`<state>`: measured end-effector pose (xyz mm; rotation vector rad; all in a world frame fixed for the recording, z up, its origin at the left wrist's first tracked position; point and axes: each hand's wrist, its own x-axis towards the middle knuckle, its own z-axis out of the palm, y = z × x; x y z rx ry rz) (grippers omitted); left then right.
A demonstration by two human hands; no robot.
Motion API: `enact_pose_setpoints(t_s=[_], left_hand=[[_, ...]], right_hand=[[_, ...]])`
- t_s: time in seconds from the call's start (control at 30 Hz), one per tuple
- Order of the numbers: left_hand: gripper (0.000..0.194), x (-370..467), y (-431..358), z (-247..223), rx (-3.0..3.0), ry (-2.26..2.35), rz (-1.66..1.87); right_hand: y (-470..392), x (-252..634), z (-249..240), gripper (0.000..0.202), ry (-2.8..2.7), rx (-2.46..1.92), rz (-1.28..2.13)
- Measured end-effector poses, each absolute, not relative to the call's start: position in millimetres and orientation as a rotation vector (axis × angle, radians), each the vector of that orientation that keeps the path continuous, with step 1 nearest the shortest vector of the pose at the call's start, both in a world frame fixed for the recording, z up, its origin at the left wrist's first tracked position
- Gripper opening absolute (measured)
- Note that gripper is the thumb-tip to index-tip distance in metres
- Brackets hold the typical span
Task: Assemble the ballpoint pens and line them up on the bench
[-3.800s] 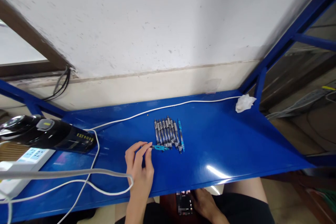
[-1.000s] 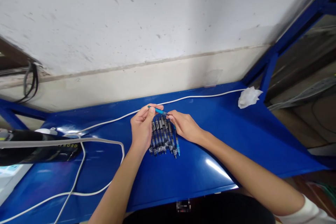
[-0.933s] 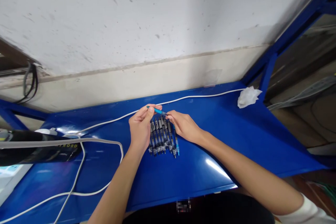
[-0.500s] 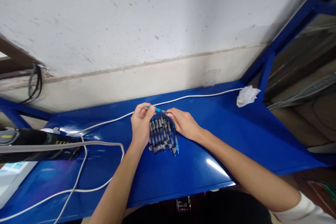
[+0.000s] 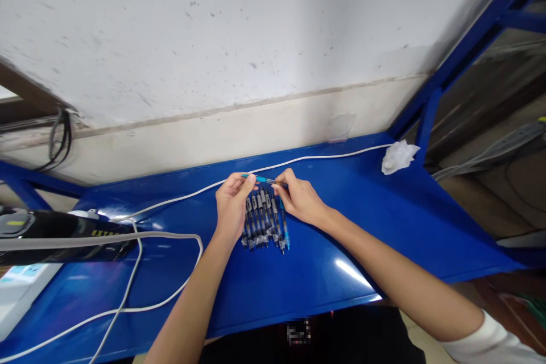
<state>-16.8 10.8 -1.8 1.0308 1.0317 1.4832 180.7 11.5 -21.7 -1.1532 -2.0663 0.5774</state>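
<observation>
A teal pen (image 5: 261,180) is held roughly level between both hands, above the back end of a row of pens. My left hand (image 5: 232,202) pinches its teal end between thumb and fingers. At the other end, the fingers of my right hand (image 5: 298,196) are closed around the darker tip part. Just below the hands, several dark pens with grey clips (image 5: 261,222) lie side by side on the blue table (image 5: 273,290). One teal pen (image 5: 286,233) lies at the right end of that row.
A white cable (image 5: 307,157) runs along the table's back and loops at the left. Crumpled white paper (image 5: 398,157) lies at the back right. A black cylindrical object (image 5: 63,233) and a white power strip (image 5: 25,290) are at the left. Behind stands a wall (image 5: 256,57).
The fingers of my right hand have shifted and bent more around the pen's end. The held pen has moved slightly to the right; the view has shifted a little.
</observation>
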Motion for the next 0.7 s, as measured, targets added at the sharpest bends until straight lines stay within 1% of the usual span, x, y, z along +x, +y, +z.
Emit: enact_pose_setpoints(t_s=[0.1,0.17,0.23,0.33,0.43,0.53,0.7], left_hand=[[0.026,-16.1,9.0,0.0,1.048,1.018,1.462],[0.029,-15.7,8.2,0.9,1.039,1.010,1.460],[0.031,-15.3,7.7,0.8,1.030,1.008,1.459],[0.027,-14.6,7.5,-1.1,1.038,1.011,1.454],[0.034,-14.8,7.6,-4.5,1.091,1.048,1.468],[0.026,-16.6,8.8,-8.0,1.126,1.105,1.493],[0.039,-23.3,14.5,-8.5,1.030,1.176,1.563]], right_hand=[[11.7,180.2,-19.8,0.028,-2.096,-1.121,0.550],[12.5,180.4,-20.1,0.030,-2.127,-1.071,0.522],[13.1,180.6,-21.4,0.028,-2.139,-1.067,0.508],[12.3,179.8,-22.3,0.021,-2.125,-1.120,0.529],[10.3,177.5,-19.9,0.025,-2.129,-1.109,0.521],[10.0,176.6,-18.5,0.028,-2.161,-1.065,0.463],[13.8,181.8,-20.8,0.016,-2.099,-1.158,0.467]])
